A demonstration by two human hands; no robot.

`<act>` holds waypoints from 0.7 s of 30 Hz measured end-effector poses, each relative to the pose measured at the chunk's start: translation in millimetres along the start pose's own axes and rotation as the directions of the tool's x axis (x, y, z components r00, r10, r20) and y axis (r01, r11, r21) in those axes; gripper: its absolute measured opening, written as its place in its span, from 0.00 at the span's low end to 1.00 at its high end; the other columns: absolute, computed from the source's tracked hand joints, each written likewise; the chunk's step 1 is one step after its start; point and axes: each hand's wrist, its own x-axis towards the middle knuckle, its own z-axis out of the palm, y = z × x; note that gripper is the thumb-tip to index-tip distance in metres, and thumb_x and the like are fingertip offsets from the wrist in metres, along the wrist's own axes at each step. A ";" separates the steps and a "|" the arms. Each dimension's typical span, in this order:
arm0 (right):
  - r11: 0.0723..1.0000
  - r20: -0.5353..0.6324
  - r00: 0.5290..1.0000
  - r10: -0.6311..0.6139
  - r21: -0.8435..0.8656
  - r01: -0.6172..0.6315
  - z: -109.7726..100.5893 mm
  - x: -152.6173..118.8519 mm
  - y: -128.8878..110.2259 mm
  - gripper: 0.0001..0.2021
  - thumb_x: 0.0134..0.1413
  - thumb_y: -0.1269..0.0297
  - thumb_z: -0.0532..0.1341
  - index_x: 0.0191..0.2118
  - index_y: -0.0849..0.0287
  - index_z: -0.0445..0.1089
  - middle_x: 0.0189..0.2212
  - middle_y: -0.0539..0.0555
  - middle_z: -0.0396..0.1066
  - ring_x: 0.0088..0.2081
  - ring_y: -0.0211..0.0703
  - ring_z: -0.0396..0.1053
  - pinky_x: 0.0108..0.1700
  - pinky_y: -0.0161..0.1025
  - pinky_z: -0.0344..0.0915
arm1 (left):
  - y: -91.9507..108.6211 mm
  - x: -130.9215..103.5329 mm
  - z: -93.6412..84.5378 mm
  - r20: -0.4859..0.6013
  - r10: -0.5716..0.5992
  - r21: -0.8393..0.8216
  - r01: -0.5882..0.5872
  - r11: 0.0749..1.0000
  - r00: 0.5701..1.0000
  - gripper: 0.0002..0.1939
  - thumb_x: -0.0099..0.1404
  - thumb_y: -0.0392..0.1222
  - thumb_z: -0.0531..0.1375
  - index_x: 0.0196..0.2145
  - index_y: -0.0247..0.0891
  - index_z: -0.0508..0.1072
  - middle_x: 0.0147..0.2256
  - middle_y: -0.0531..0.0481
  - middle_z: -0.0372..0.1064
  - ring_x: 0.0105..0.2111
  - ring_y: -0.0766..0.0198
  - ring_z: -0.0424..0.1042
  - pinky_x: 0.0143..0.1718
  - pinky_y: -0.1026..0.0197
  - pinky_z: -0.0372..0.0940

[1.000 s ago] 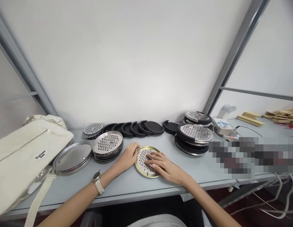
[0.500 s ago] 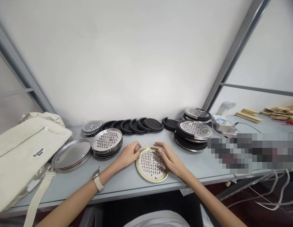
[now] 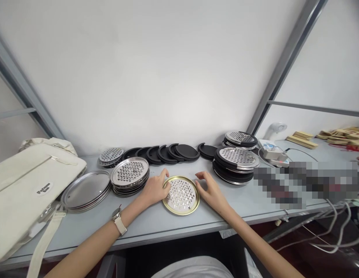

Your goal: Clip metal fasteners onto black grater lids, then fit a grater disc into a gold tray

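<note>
A round metal grater plate (image 3: 181, 195) with a gold rim and raised teeth lies in front of me, near the table's front edge. My left hand (image 3: 156, 189) is at its left side, thumb over the rim and the other fingers bent. At the right side is my right hand (image 3: 211, 192), its fingers apart and curved, the thumb at or against the rim. Left of my hands stands a stack of silver grater plates (image 3: 130, 172), with plain metal discs (image 3: 86, 189) beside it.
Black crescent-cut discs (image 3: 153, 154) lie overlapping along the wall. To the right are stacks of black-rimmed graters (image 3: 237, 159) and a white device with a cable (image 3: 272, 150). A cream bag (image 3: 31, 185) fills the left end; wooden pieces (image 3: 302, 139) lie far right.
The grater plate has shifted a little left and away from me. My right hand has drawn off its toothed face to the right rim. My left thumb stays at the left rim.
</note>
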 end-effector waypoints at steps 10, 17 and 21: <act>0.996 0.231 0.973 -0.006 0.085 -0.014 -2.1 3.4 0.7 0.07 0.62 0.64 0.54 0.42 0.55 0.67 0.40 0.53 0.73 0.43 0.46 0.69 0.46 0.44 0.65 | -0.5 1.8 -2.5 -0.041 0.033 -0.049 -0.036 0.998 0.999 0.05 0.65 0.38 0.49 0.39 0.41 0.63 0.21 0.58 0.60 0.21 0.65 0.62 0.26 0.63 0.52; 0.986 0.149 0.976 -0.156 -0.041 0.164 -0.4 4.8 -9.7 0.11 0.66 0.64 0.49 0.41 0.57 0.68 0.39 0.57 0.73 0.42 0.48 0.68 0.47 0.47 0.62 | 4.4 -2.4 -6.0 0.053 0.249 -0.093 -0.243 0.965 0.967 0.15 0.66 0.40 0.51 0.50 0.40 0.60 0.46 0.45 0.61 0.41 0.59 0.66 0.43 0.57 0.62; 0.971 0.212 0.953 -0.215 -0.062 0.233 -3.6 0.1 -23.1 0.10 0.66 0.65 0.49 0.43 0.56 0.66 0.38 0.56 0.71 0.42 0.48 0.66 0.49 0.48 0.61 | 6.5 -2.3 -6.6 0.081 0.336 -0.152 -0.322 0.935 0.938 0.19 0.66 0.32 0.47 0.53 0.42 0.59 0.47 0.45 0.62 0.49 0.58 0.62 0.53 0.54 0.57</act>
